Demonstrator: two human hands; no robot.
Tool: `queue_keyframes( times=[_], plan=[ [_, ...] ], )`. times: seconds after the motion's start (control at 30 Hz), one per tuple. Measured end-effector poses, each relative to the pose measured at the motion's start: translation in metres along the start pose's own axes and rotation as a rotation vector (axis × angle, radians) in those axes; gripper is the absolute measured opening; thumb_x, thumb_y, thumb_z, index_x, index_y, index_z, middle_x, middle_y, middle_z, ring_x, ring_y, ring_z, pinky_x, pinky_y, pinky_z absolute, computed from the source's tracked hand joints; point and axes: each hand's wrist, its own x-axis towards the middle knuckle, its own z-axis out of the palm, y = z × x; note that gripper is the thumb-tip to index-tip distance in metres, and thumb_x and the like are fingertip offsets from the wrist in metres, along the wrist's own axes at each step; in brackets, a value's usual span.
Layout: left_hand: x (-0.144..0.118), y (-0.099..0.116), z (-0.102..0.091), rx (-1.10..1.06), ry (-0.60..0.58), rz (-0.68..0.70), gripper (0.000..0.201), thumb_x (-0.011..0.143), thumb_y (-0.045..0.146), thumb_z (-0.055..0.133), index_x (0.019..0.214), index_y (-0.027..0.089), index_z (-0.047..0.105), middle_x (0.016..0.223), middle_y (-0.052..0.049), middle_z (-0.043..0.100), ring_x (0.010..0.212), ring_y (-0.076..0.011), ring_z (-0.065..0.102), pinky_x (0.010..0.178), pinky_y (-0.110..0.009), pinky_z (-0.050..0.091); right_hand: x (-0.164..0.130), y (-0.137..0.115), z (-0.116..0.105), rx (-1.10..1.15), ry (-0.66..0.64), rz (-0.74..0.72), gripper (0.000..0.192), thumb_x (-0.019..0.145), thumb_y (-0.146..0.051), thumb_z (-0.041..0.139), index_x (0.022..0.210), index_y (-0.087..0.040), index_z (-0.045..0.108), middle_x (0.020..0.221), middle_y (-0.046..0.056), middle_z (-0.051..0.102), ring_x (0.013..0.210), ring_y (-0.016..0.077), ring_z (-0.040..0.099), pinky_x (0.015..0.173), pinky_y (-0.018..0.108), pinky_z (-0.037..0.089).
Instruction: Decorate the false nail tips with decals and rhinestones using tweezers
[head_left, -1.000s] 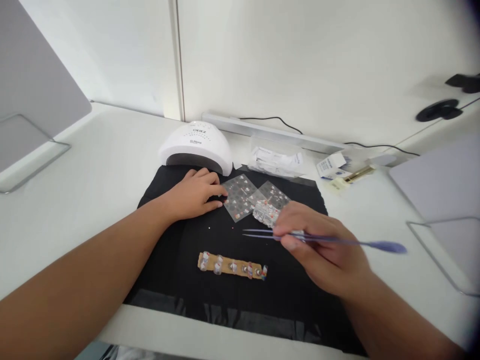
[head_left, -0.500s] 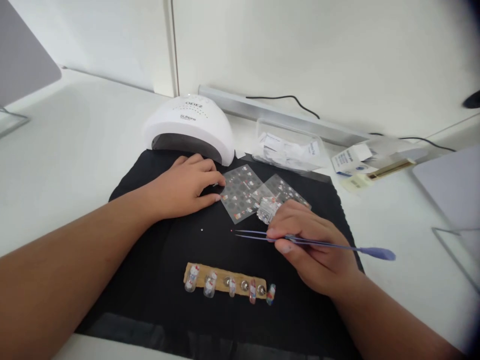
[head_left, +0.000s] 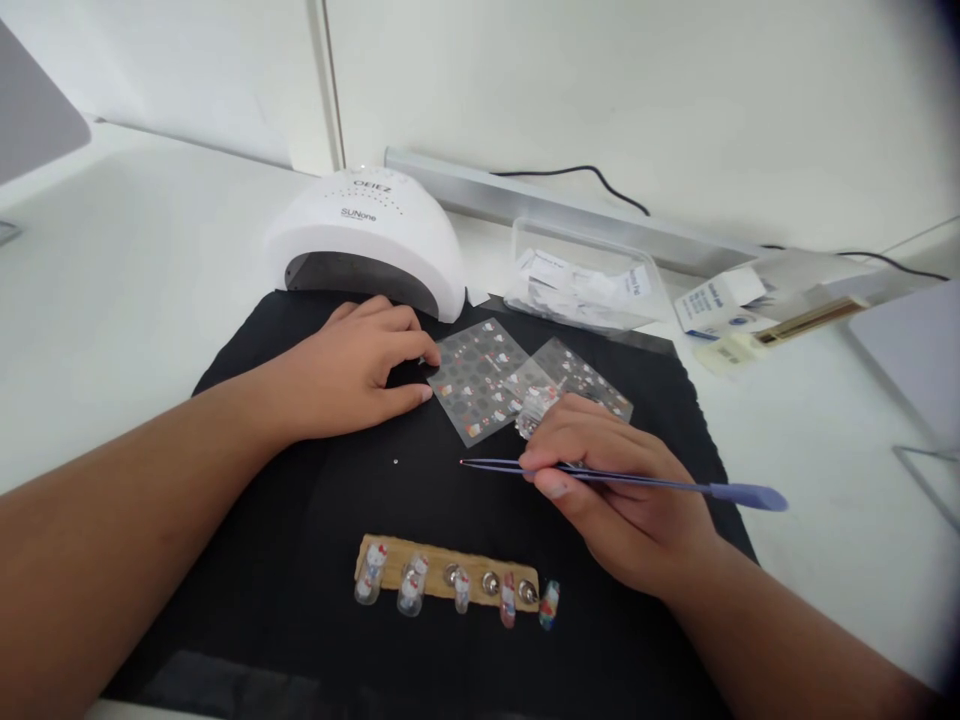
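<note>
My right hand [head_left: 615, 490] pinches purple tweezers [head_left: 660, 484] whose closed tips touch a tiny red gem [head_left: 460, 462] on the black mat [head_left: 300, 520]. My left hand [head_left: 352, 365] lies flat on the mat, its fingertips at the edge of a clear sticker sheet [head_left: 474, 378]. A second sticker sheet [head_left: 581, 377] lies to the right, partly behind my right hand. Below the tweezers sits a wooden strip [head_left: 450, 576] holding several decorated fake nails. A tiny white gem [head_left: 395, 461] lies loose on the mat.
A white nail lamp [head_left: 367, 235] stands at the mat's far edge. To its right are a clear plastic box [head_left: 585, 285] with paper packets, a small white-and-blue carton [head_left: 712, 300] and a gold-coloured stick [head_left: 810, 318]. Cables run along the wall.
The view has tilted down and drawn closer. The tweezer tips have closed and now touch the red gem. My left hand has stayed on the sticker sheet.
</note>
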Motion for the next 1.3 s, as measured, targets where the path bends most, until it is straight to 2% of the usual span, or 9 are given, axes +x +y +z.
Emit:
queue_keyframes(
  times=[0.63, 1.3],
  plan=[
    [0.0000, -0.0002, -0.0001, 0.000, 0.006, 0.005, 0.029, 0.088, 0.040, 0.057, 0.108, 0.025, 0.071, 0.104, -0.005, 0.065, 0.105, -0.0268, 0.054, 0.096, -0.046, 0.037, 0.0005, -0.0016, 0.0020, 0.002, 0.048, -0.034, 0.009, 0.092, -0.015, 0.058, 0.090, -0.023, 0.063, 0.072, 0.001, 0.063, 0.069, 0.0178, 0.057, 0.069, 0.036, 0.047],
    [0.0000, -0.0007, -0.0003, -0.002, 0.008, 0.010, 0.028, 0.088, 0.041, 0.060, 0.109, 0.025, 0.071, 0.104, -0.005, 0.065, 0.105, -0.0271, 0.054, 0.096, -0.046, 0.037, -0.0023, -0.0004, 0.0013, 0.005, 0.016, -0.035, 0.009, 0.091, -0.014, 0.059, 0.091, -0.023, 0.063, 0.075, 0.001, 0.064, 0.070, 0.0181, 0.057, 0.071, 0.038, 0.047]
  ],
)
